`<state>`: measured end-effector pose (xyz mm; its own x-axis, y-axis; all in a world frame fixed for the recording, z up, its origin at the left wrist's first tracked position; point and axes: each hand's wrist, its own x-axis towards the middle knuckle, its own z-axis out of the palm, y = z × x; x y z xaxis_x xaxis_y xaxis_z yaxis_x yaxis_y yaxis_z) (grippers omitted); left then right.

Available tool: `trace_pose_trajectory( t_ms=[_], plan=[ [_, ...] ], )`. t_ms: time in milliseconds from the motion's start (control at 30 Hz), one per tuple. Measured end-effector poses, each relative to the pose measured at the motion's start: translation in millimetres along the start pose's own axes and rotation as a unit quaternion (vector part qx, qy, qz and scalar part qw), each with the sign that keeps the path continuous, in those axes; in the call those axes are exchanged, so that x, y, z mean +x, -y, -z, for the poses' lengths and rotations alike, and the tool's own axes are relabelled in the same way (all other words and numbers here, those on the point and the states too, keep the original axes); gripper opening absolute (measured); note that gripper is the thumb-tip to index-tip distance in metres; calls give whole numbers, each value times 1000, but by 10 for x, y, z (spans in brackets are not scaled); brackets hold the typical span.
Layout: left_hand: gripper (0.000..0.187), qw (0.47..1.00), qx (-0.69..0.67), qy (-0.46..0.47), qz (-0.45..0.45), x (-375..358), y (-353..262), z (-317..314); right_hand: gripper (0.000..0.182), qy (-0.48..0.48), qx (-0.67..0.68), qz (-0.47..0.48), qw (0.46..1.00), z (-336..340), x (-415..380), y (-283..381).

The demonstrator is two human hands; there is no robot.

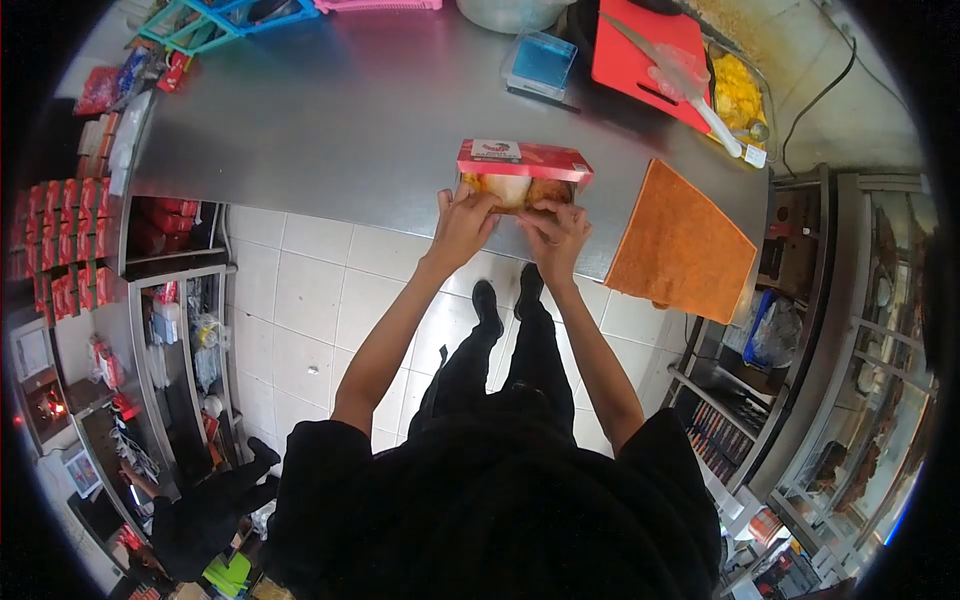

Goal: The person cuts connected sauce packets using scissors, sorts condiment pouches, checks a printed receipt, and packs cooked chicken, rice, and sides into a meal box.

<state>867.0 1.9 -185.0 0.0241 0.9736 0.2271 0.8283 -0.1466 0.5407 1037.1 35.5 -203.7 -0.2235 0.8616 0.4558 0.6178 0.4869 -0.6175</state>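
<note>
A red cardboard box with food showing through its open front sits at the front edge of the steel counter. Inside, a pale round piece lies beside a browner one. My left hand grips the box's front left corner, fingers bent against its lower edge. At the front right, my right hand has its fingers curled on the same edge. The fingertips of both hands are partly hidden against the box.
An orange cloth hangs over the counter edge at right. Behind it are a red cutting board with a knife, a tray of yellow food and a blue-lidded container. Another person is at lower left.
</note>
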Motion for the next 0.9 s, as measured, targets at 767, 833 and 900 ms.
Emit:
trace_pose_trajectory(
  t_ms=[767,833,900],
  plan=[
    [40,969,26,-245,-17,1044,30,553,25,297,12,41,954,115,1290,-33],
    [35,984,11,-175,-23,1192,262,439,25,376,-34,80,923,-4,1260,-8],
    [31,990,6,-143,-22,1271,391,395,25,396,-101,123,904,-96,1214,65]
  ],
)
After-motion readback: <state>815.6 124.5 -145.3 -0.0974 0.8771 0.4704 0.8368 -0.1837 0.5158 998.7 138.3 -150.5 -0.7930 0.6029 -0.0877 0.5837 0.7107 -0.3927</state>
